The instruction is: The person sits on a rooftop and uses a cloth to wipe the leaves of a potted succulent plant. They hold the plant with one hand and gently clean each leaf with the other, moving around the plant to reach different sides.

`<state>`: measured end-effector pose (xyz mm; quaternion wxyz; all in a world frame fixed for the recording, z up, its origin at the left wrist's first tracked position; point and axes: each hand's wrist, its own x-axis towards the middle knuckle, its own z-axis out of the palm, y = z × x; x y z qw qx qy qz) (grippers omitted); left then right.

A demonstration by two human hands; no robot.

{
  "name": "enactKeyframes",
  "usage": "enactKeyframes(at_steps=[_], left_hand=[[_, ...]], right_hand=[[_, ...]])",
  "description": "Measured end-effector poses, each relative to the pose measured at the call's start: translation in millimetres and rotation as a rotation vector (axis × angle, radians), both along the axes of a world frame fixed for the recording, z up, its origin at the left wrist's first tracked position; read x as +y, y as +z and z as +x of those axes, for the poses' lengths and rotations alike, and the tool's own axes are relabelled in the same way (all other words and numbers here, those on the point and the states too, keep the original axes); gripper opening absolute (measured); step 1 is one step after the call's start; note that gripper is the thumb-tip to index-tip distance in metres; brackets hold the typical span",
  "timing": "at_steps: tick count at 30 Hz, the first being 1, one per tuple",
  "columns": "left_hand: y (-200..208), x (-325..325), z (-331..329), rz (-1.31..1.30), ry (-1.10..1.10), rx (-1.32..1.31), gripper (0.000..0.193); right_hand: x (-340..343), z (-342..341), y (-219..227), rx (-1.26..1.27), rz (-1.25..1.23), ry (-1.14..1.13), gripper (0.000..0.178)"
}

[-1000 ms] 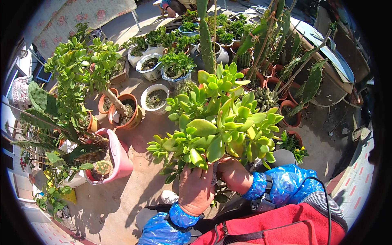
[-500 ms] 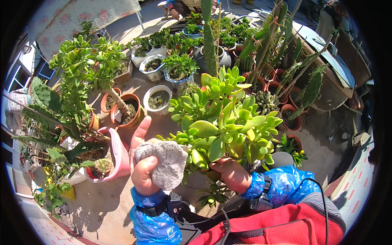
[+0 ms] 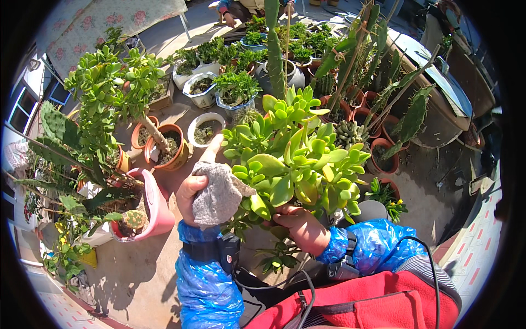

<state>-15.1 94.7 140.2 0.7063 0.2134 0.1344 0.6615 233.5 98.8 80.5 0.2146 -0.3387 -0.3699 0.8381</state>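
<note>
Where a tapered pink plastic pot (image 3: 161, 219) borders open sunlit concrete (image 3: 137, 279), the left hand (image 3: 187, 202) pinches a crumpled, soft grey cloth (image 3: 216, 198) just beside a broad, glossy, plump-leaved green succulent (image 3: 296, 170); under its lower leaves curls the right hand (image 3: 304, 230), its grip I cannot tell.

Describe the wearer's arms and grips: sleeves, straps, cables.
Left grip and right grip: ungloved. Both oversleeves: shiny blue plastic. Dark wrist straps, each with a small device. Dark cable near each oversleeve. Striped sleeve behind the right one.
</note>
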Motion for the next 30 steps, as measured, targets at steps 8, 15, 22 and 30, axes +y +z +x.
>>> enactKeyframes(at_steps=[8,15,22,30], left_hand=[[-3,3,1,-0.006,0.002,-0.021,0.099],[-1,1,3,-0.014,0.018,-0.016,0.099],[-1,-2,7,-0.038,0.064,-0.068,0.097],[2,-1,10,-0.039,0.102,0.033,0.103]], right_hand=[[-2,1,7,-0.076,-0.038,0.005,0.047],[-1,0,7,-0.066,-0.024,0.021,0.047],[-2,2,10,-0.087,0.007,0.028,0.049],[-4,0,2,-0.093,0.009,-0.004,0.047]])
